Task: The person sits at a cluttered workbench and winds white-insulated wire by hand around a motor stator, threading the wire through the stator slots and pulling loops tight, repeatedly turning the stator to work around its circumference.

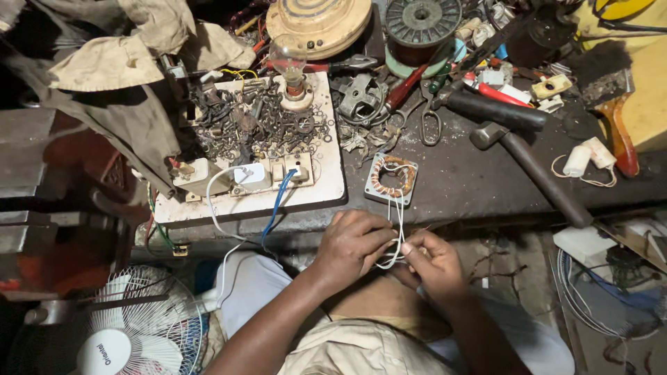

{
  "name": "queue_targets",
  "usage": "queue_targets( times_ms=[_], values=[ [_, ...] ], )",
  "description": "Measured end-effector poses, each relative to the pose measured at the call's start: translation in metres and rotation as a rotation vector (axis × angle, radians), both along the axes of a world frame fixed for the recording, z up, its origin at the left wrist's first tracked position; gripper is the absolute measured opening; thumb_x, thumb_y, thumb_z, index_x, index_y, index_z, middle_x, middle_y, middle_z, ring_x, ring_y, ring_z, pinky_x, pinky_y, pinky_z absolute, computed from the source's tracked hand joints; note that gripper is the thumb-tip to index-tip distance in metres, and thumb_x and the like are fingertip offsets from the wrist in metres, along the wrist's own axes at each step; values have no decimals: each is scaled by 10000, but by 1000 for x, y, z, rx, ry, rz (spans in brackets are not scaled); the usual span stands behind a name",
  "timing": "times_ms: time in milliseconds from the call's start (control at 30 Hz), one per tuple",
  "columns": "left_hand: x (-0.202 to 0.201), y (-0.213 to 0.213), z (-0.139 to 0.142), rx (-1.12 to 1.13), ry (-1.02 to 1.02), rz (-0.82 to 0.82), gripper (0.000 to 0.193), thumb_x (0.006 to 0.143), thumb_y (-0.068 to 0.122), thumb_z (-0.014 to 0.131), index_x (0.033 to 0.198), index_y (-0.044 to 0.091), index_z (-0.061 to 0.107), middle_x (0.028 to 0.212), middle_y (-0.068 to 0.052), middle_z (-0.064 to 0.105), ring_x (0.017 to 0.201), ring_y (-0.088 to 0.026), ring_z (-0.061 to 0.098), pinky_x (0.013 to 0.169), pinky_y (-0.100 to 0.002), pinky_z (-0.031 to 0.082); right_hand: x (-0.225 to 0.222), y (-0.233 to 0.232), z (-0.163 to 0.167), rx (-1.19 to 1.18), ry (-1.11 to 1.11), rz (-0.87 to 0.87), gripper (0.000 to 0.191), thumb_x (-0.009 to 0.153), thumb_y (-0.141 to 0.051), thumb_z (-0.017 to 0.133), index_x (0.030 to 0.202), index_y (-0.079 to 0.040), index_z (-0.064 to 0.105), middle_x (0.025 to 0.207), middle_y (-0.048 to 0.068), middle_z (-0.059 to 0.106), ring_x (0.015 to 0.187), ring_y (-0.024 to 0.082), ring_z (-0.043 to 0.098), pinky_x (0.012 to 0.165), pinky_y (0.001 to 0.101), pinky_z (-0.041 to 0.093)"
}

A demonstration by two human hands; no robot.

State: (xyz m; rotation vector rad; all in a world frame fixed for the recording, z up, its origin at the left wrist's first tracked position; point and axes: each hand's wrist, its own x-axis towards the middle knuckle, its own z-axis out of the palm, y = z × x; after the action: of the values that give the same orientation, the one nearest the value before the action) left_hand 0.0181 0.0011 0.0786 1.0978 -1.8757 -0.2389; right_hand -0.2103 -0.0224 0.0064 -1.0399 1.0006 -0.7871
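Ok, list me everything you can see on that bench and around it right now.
motor stator: one, grey frame with copper winding, bench edge above the hands
white lead wires: a few, running from the stator down into both hands
test board: one, white, bench left, with switches and sockets
light bulb: one, clear, upright at the board's back
screws and washers: a heap, dark, on the board
hammers: two, dark, bench right
scissors: one, grey, bench middle
wire spool: one, copper, bench back
capacitors: two, white, bench right
table fan: one, white, bottom left
left hand: pinching the wires
right hand: pinching the wires
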Motion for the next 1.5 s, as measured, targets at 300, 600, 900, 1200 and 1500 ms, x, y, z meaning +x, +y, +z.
queue_targets(
  times_ms=[300, 600, 900, 1200, 1500],
  values=[
    [1, -3, 7, 140, 267, -38, 109, 913, 117, 768, 1011, 72, 749, 1021, -74, 729, 941, -266, 673, 836, -379, 539, -33, 23, -38, -592, 417, 244, 126, 893, -101, 665, 788, -30, 656, 728, 64, 568, 656, 160, 546, 602, 335, 450],
    [-3, -11, 3, 254, 378, -45, 108, 924, 108, 762, 998, 35, 732, 1002, -99, 731, 930, -271, 691, 806, -369, 535, -53, 51, -67, -475, 792, 525, 125, 823, -141, 659, 902, -47, 683, 896, 172, 677, 820, 368, 665, 725, 425, 548],
    [-6, -13, 19, 291, 560, -192, 93, 961, 71, 727, 1035, 19, 705, 1057, -95, 709, 1016, -231, 687, 898, -339, 534, -15, 22, 40, -684, 678, 142, 134, 848, -162, 735, 922, -59, 694, 863, 86, 703, 752, 238, 740, 672, 348, 579],
    [8, -14, 28, 280, 550, -276, 260, 964, 77, 718, 1218, 33, 680, 1302, -123, 694, 1282, -253, 617, 1144, -389, 459, 20, 14, 72, -770, 610, 86, 182, 841, -183, 784, 937, -49, 707, 862, 93, 699, 742, 239, 745, 649, 352, 564],
    [8, 1, 32, 336, 535, -281, 299, 972, 78, 674, 1266, 29, 647, 1472, -176, 584, 1420, -302, 545, 1216, -427, 406, 35, 2, 73, -865, 669, -130, 199, 868, -196, 779, 984, -47, 717, 916, 114, 705, 762, 306, 719, 649, 392, 557]
  ],
)
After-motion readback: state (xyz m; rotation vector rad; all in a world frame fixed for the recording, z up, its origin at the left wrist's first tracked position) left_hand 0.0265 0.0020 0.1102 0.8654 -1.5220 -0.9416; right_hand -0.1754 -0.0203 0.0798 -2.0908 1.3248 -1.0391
